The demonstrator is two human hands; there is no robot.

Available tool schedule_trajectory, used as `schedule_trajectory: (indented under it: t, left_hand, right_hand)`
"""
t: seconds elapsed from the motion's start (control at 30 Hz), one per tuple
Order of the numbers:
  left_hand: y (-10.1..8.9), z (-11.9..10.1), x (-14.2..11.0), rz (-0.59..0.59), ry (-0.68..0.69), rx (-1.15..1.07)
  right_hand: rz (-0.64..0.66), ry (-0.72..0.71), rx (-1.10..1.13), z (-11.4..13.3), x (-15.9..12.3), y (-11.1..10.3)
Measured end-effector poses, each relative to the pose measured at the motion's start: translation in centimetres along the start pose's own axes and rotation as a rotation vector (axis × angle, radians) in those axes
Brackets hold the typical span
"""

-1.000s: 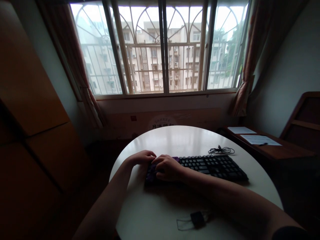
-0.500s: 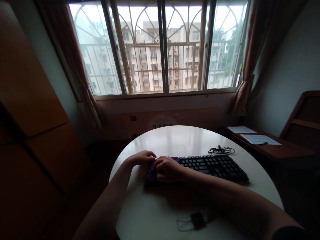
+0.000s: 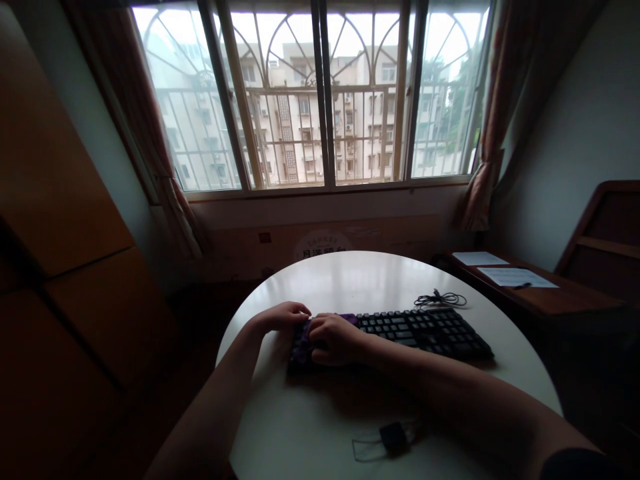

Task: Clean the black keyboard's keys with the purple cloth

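Note:
A black keyboard [image 3: 425,333] lies on the round white table [image 3: 310,427], with its left end under my hands. My left hand [image 3: 285,316] is at the far left corner of the keyboard, its fingers bent over that edge. Bunched in the closed fingers of my right hand [image 3: 336,340] is a purple cloth [image 3: 349,318], pressed on the keys at the left end. Part of the cloth spreads behind and beside that hand. The fingertips of my right hand are hidden in it.
A coiled black cable [image 3: 440,300] rests behind the keyboard. Near the front edge lies a small dark block with thin wire loops [image 3: 393,437]. To the right, a brown side table [image 3: 575,300] bears papers [image 3: 517,277] and a pen [image 3: 523,286]. A wooden cabinet [image 3: 90,313] stands left.
My right hand still presses the cloth on the left end of the keyboard; the cloth has bunched and shifted slightly. The left hand stays at the corner. The view has moved a little.

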State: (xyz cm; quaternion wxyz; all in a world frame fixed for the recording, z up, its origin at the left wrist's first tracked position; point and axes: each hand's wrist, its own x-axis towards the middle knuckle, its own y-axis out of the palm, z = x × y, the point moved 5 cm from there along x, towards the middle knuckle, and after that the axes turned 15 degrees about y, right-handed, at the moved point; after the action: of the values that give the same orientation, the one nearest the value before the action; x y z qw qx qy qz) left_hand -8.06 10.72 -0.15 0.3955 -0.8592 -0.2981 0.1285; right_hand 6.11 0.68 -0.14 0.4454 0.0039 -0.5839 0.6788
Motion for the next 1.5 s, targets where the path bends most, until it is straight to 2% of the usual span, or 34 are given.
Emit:
schedule_trajectory:
  t: [0.97,1.5]
  left_hand:
    - [-0.03,-0.07,-0.06,0.002,-0.003,0.008]
    - [0.0,0.1,-0.06,-0.008,0.008,0.011]
  right_hand:
    - [-0.018,0.026,0.011,0.3,0.0,-0.29]
    - [-0.018,0.012,-0.092,0.17,0.15,0.11]
